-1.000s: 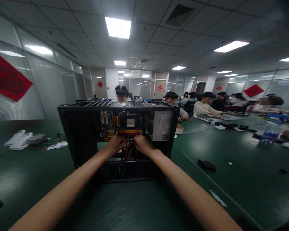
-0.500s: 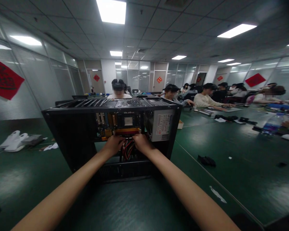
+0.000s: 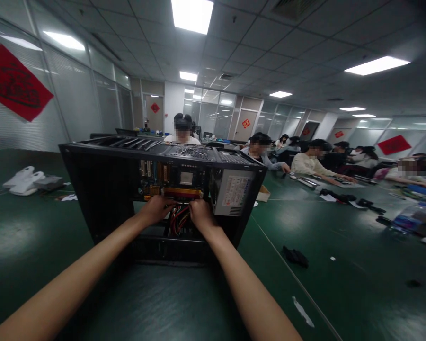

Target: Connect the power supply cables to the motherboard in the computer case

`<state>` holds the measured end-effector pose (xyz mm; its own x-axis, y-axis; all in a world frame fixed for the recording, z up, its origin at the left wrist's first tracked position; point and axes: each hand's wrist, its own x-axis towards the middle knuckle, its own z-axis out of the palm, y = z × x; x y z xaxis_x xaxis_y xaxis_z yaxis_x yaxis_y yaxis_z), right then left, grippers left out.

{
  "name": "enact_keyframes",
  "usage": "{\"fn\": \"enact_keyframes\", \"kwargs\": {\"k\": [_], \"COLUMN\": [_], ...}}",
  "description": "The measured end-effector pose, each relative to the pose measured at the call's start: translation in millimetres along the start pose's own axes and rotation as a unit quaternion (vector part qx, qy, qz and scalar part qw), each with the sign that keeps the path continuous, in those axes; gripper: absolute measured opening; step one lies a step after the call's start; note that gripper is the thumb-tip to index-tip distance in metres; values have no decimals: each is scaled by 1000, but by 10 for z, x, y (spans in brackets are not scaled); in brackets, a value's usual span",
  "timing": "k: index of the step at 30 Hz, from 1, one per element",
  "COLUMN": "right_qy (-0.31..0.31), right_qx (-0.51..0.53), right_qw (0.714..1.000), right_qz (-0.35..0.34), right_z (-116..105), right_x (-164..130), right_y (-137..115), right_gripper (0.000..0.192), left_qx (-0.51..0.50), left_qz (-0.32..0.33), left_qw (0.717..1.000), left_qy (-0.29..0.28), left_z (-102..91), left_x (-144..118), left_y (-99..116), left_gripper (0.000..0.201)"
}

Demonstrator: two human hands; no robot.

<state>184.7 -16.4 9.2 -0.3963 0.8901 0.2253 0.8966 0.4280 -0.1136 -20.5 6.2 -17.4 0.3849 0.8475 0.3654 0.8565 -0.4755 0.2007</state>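
A black computer case (image 3: pixel 80 199) stands on the table before me, its side facing me uncovered. Inside sits a motherboard with a pale square processor socket (image 3: pixel 186 178) and a yellow-and-red band of memory slots (image 3: pixel 182 192) below it. My left hand (image 3: pixel 158 209) reaches in at the left end of those slots, fingers bent and pressed together. At their right end is my right hand (image 3: pixel 201 215), curled closed. What either set of fingertips grips is hidden. Red, yellow and black cables (image 3: pixel 179 220) bunch between the hands. A silver power supply (image 3: pixel 234 193) fills the upper right corner.
The green table (image 3: pixel 270 293) carries a white plastic bag (image 3: pixel 23 181) and a grey box (image 3: pixel 48 183) at left. To the right lie a black item (image 3: pixel 295 256), a white scrap (image 3: pixel 303 311) and a water bottle (image 3: pixel 412 218). Several people sit beyond the case.
The view has tilted and shifted, so the case appears slightly further left. Both hands stay at the ends of the memory slots, with little visible movement against the case.
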Motion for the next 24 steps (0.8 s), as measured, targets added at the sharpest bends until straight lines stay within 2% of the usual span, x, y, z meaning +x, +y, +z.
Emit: {"fn": "enact_keyframes", "kwargs": {"k": [10,17,24], "right_qy": [8,6,-3], "right_qx": [2,0,12], "right_qw": [1000,1000,1000], "right_qz": [14,15,17], "right_z": [30,37,57], "right_x": [17,7,-11], "right_y": [-35,-40,-36], "right_gripper": [29,29,30], "left_qx": [-18,-19,-37], "left_qz": [4,-24,4], "left_qw": [1000,1000,999], "left_qy": [2,5,4], "left_z": [-25,-21,-36], "left_x": [-8,-29,-99], "left_y": [42,91,125], "left_gripper": [33,31,33]}}
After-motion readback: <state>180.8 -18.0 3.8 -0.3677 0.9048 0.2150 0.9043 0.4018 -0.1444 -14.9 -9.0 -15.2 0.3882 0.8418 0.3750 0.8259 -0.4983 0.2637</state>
